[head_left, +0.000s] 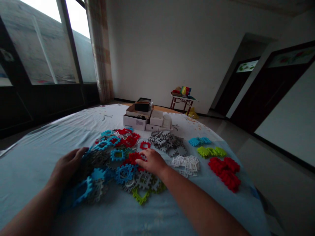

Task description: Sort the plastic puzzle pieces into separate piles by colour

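Mixed pile (115,164): interlocking tiles in blue, red, grey, white and green are heaped at the middle of the sheet-covered surface (36,144). The tiles are laid mostly flat. The heap's long axis is seen to run from the near left to the far middle.

Left hand (67,165): it is laid palm down on the left edge of the pile, fingers open and spread. Nothing is gripped.

Right hand (152,160): it is placed palm down at the right edge of the pile, fingers curved, with the fingertips on a red tile (134,158). Whether the tile is pinched cannot be told. The tile is laid flat; it is partly covered, and no long axis can be made out.

A single red ring tile (145,145) is found just beyond the right hand, apart from the pile.

Sorted heaps are noted to the right: grey (167,142), white (187,162), blue (199,141), green (211,151) and red (225,172), each kept separate.

Boxes (142,118) are stood at the far edge of the surface.
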`<state>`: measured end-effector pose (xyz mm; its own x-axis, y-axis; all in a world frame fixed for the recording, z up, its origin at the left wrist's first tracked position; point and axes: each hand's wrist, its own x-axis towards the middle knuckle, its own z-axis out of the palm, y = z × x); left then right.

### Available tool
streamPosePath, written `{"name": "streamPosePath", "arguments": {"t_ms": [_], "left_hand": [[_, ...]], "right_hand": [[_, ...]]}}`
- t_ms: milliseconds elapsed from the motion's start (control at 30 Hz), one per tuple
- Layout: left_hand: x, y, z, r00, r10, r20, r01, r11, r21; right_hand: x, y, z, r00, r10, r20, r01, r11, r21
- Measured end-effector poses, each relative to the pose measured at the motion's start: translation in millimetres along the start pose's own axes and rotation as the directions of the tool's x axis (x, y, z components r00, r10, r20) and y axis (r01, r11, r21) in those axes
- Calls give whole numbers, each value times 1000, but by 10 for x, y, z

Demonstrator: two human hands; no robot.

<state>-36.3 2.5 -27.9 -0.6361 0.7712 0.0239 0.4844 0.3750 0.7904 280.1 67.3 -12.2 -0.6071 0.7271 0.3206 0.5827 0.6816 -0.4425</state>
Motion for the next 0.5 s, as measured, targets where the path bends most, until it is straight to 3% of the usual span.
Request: {"name": "streamPosePath", "arguments": {"t_ms": [133,267,433,500], "left_hand": [[-14,0,5,1000,-12,4,13,999,-39],[-48,52,3,999,-44,18,45,997,-55],[-75,103,-17,1000,-14,-6,14,1000,-7],[-41,50,-22,998,59,-20,-58,997,52]], "right_hand": [[127,-85,132,997,64,43,-64,998,-8],[152,-113,159,998,39,-57,-35,997,64],[-37,-117,-59,990,-40,-133,57,991,124],[-162,-78,-173,985,-64,-158,83,990,115]]}}
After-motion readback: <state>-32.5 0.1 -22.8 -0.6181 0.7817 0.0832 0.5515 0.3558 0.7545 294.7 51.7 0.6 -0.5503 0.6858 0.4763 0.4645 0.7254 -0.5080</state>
